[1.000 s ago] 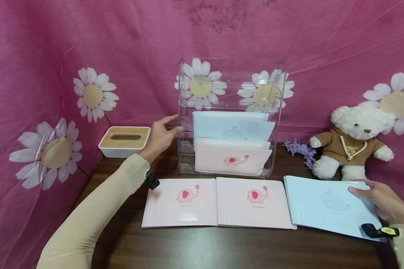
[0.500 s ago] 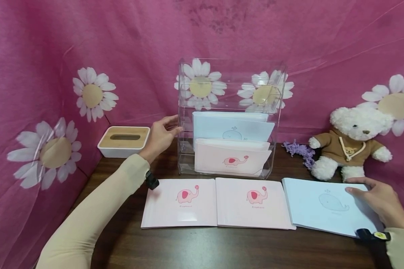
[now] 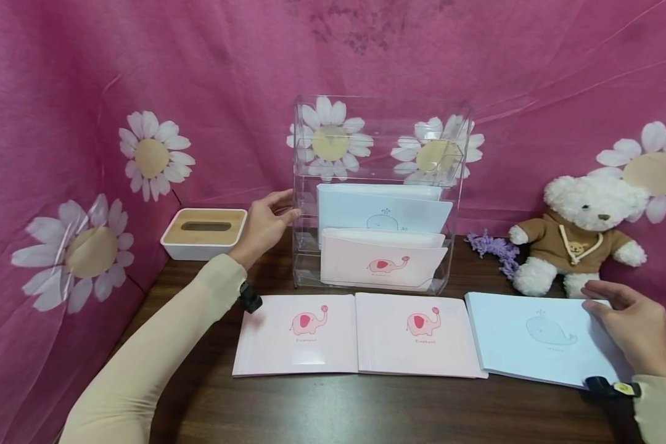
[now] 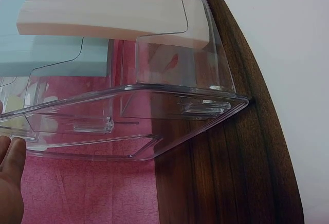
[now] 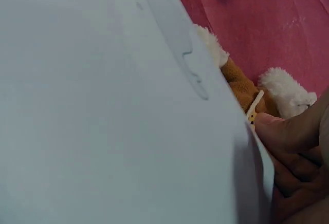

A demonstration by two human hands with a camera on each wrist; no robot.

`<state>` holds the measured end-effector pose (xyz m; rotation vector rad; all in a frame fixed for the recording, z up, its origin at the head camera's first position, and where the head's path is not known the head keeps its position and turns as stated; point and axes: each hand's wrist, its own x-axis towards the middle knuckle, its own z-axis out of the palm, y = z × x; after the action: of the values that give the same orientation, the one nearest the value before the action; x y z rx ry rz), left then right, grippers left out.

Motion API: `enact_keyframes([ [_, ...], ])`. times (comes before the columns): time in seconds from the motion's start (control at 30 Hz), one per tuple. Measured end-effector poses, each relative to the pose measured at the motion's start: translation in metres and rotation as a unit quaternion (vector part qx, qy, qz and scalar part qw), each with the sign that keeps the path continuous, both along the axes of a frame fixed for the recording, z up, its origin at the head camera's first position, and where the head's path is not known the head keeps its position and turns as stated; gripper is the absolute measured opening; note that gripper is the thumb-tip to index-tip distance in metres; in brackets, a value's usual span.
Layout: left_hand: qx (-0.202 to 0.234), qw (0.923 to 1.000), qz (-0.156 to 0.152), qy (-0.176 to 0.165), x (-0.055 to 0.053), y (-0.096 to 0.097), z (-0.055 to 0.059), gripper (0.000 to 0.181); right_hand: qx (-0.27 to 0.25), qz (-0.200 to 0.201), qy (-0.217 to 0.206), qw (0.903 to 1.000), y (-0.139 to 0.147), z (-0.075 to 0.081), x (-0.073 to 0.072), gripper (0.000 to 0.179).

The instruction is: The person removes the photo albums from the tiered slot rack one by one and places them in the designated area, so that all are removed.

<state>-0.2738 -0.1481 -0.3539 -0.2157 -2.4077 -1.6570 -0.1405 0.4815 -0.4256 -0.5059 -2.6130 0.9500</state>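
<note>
In the head view my left hand point(image 3: 266, 225) touches the left side of a clear acrylic rack point(image 3: 377, 166); in the left wrist view straight fingers point(image 4: 14, 154) meet its rim. The rack holds a blue whale booklet point(image 3: 344, 206) and, in front, a pink elephant booklet point(image 3: 349, 262). My right hand point(image 3: 638, 324) is at the right edge of another blue whale booklet point(image 3: 510, 345) on the table. Its thumb point(image 5: 280, 131) lies along that edge in the right wrist view, with the other fingers partly hidden below. Two pink elephant booklets, left point(image 3: 266, 345) and middle point(image 3: 388, 351), lie alongside.
A white tissue box point(image 3: 200, 251) with a wooden lid stands left of the rack. On the right sit a white teddy bear point(image 3: 577, 246) in a brown hoodie and a purple bunch point(image 3: 496, 250). A pink daisy-print cloth point(image 3: 227, 92) hangs behind the dark wooden table point(image 3: 288, 407).
My right hand has slid its thumb off the whale booklet's top to its right edge, and the fingers have lifted. That booklet moved slightly left and flattened earlier. My left hand stays put.
</note>
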Motion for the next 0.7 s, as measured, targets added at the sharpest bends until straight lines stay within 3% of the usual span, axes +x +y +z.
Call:
enact_keyframes([
  [0.27,0.008,1.0,-0.003,-0.003,0.0,0.0,-0.001,0.048,-0.115,-0.008,0.061,0.9914,-0.003,0.012,-0.006,0.044],
  [0.37,0.006,1.0,-0.003,-0.001,0.0,0.001,-0.001,0.048,-0.165,0.022,0.079,0.9829,-0.002,0.019,-0.006,0.045],
  [0.5,0.005,1.0,-0.003,-0.001,0.0,0.001,0.0,0.048,-0.231,0.083,0.098,0.9645,-0.003,0.033,-0.007,0.045],
  [0.57,0.003,1.0,-0.003,-0.002,0.001,0.001,-0.001,0.049,-0.229,0.092,0.085,0.9653,-0.005,0.041,-0.008,0.046],
  [0.7,-0.008,1.0,0.001,0.0,0.001,0.0,-0.001,0.049,-0.191,0.088,0.063,0.9756,-0.013,0.057,-0.013,0.054],
])
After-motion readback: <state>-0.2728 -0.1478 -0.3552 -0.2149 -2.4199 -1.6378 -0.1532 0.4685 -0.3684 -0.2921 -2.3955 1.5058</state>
